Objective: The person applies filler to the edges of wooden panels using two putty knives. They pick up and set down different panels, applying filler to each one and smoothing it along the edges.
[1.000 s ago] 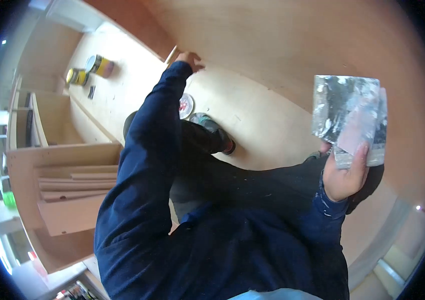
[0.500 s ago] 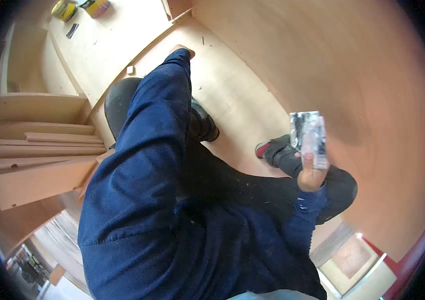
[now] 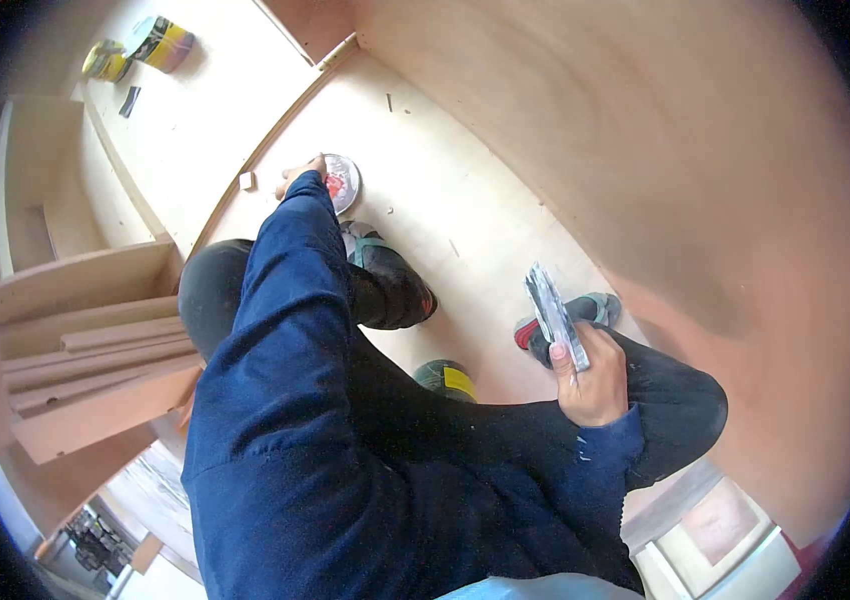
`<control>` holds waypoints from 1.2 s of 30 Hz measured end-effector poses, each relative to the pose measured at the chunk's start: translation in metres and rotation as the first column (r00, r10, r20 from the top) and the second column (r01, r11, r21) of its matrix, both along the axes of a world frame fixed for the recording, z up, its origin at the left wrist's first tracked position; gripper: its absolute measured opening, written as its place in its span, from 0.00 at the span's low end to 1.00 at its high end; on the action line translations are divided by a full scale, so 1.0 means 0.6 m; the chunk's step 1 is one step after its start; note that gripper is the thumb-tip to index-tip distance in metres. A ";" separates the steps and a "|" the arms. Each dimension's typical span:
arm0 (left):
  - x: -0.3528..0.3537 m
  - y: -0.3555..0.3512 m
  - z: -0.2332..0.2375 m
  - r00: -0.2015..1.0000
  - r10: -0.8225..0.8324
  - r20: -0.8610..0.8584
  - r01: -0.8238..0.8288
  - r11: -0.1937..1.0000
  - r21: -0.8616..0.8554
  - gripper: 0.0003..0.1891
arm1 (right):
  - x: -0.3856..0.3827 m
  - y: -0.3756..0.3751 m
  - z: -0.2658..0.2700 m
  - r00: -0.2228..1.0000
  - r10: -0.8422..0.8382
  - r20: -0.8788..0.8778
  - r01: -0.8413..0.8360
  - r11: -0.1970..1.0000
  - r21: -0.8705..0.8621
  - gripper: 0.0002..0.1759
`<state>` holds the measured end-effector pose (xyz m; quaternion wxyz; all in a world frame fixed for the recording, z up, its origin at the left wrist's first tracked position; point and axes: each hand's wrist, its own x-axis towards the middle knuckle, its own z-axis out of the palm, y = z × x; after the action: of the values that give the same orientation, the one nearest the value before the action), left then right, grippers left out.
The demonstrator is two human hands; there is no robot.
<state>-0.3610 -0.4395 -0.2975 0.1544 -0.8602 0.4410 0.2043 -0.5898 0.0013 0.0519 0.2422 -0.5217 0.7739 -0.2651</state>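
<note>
My left hand (image 3: 297, 180) reaches down at the end of a dark blue sleeve and rests against the rim of a round tin lid (image 3: 343, 182) smeared with red, lying on the plywood floor (image 3: 445, 170). Its fingers are mostly hidden, so its grip is unclear. My right hand (image 3: 593, 385) is closed around two thin metal scraper blades (image 3: 553, 315), seen almost edge-on and smeared with pale filler, held over my right knee. A small green and yellow can (image 3: 447, 378) stands between my legs.
My shoes (image 3: 390, 275) are planted on the floor panel. A curved plywood wall (image 3: 665, 150) rises on the right. Two paint tins (image 3: 160, 40) and a small dark object (image 3: 130, 100) lie far left. Stacked boards (image 3: 95, 350) sit at left, a small wood block (image 3: 247, 180) beside my hand.
My left hand has dropped from the far corner to the red-smeared lid. My right hand lowered and turned the blades from flat-on to edge-on. My view swung, revealing the can between my legs.
</note>
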 end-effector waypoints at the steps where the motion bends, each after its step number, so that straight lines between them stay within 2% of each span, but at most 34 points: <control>1: -0.004 -0.009 -0.008 0.999 -0.020 -0.028 0.021 1.000 0.017 0.44 | -0.002 -0.010 0.002 1.000 0.004 -0.005 -0.003 0.999 0.037 0.19; 14: -0.019 -0.011 -0.015 0.887 -0.167 -0.429 0.226 0.970 0.088 0.44 | -0.012 -0.012 -0.007 1.000 0.020 -0.011 -0.019 0.992 0.128 0.19; 15: -0.047 0.012 -0.007 0.912 -0.301 -0.279 0.320 0.947 0.024 0.48 | -0.012 -0.011 -0.008 1.000 0.015 -0.006 -0.014 0.992 0.122 0.19; 16: -0.064 0.020 0.013 0.837 -0.362 -0.410 0.428 0.900 0.080 0.49 | -0.013 -0.009 -0.008 0.999 0.027 -0.034 -0.022 0.990 0.143 0.17; 17: -0.095 0.032 -0.007 0.886 -0.375 -0.274 0.405 0.912 0.063 0.50 | -0.012 -0.008 -0.007 0.997 0.037 -0.065 -0.026 0.986 0.162 0.16; 18: -0.113 0.031 -0.049 0.893 -0.340 -0.296 0.371 0.927 0.056 0.52 | -0.010 -0.008 -0.009 0.998 0.026 -0.063 -0.016 0.988 0.156 0.16; 20: -0.153 0.086 0.011 0.870 -0.391 -0.301 0.427 0.902 0.060 0.54 | -0.006 -0.003 -0.015 0.998 -0.027 -0.056 0.030 0.999 0.045 0.24; 22: -0.177 0.130 0.040 0.618 -0.635 -0.464 0.719 0.695 0.007 0.57 | -0.010 0.006 -0.009 0.997 -0.040 -0.071 0.045 0.996 0.071 0.25; 23: -0.189 0.144 0.040 0.608 -0.644 -0.464 0.728 0.685 0.005 0.57 | -0.007 0.012 -0.012 0.994 -0.104 -0.014 0.105 0.991 0.089 0.26; 24: -0.203 0.148 0.007 0.601 -0.629 -0.493 0.721 0.692 -0.005 0.56 | -0.006 0.017 -0.015 0.985 -0.167 0.042 0.162 0.981 0.109 0.27; 25: -0.222 0.144 -0.009 0.591 -0.616 -0.521 0.715 0.699 -0.017 0.55 | -0.007 0.021 -0.019 0.983 -0.180 0.038 0.175 0.979 0.104 0.27; 26: -0.246 0.135 0.000 0.580 -0.626 -0.522 0.724 0.689 -0.023 0.55 | -0.008 0.025 -0.023 0.984 -0.169 0.055 0.168 0.985 0.026 0.26; 28: -0.288 0.129 0.040 0.440 -0.681 -0.585 0.766 0.624 -0.150 0.51 | -0.007 0.036 -0.034 0.987 -0.140 0.082 0.149 0.981 -0.124 0.26; 30: -0.318 0.161 0.219 0.356 -0.511 -0.783 0.776 0.628 -0.056 0.49 | -0.011 0.039 -0.042 0.981 -0.178 0.075 0.187 0.973 -0.138 0.23; 32: -0.332 0.194 0.330 0.235 -0.365 -0.901 0.771 0.634 -0.056 0.47 | -0.015 0.030 -0.041 0.863 -0.344 0.369 0.409 0.906 -0.112 0.20; 33: -0.335 0.216 0.385 0.156 -0.313 -0.937 0.776 0.626 -0.080 0.46 | -0.018 0.022 -0.035 0.840 -0.404 0.362 0.453 0.889 -0.060 0.19; 34: -0.328 0.238 0.434 0.074 -0.261 -0.962 0.780 0.616 -0.107 0.45 | -0.013 0.016 -0.024 0.847 -0.395 0.356 0.448 0.891 -0.075 0.19; 36: -0.303 0.285 0.519 -0.042 0.023 -0.999 0.744 0.668 -0.016 0.39 | -0.007 -0.010 0.010 0.717 -0.387 0.579 0.583 0.789 -0.195 0.18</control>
<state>-0.5428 -0.2682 0.0138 0.1126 -0.2341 0.5668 0.7818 -0.5941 -0.0045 0.0580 0.2574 -0.2418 0.7289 -0.5866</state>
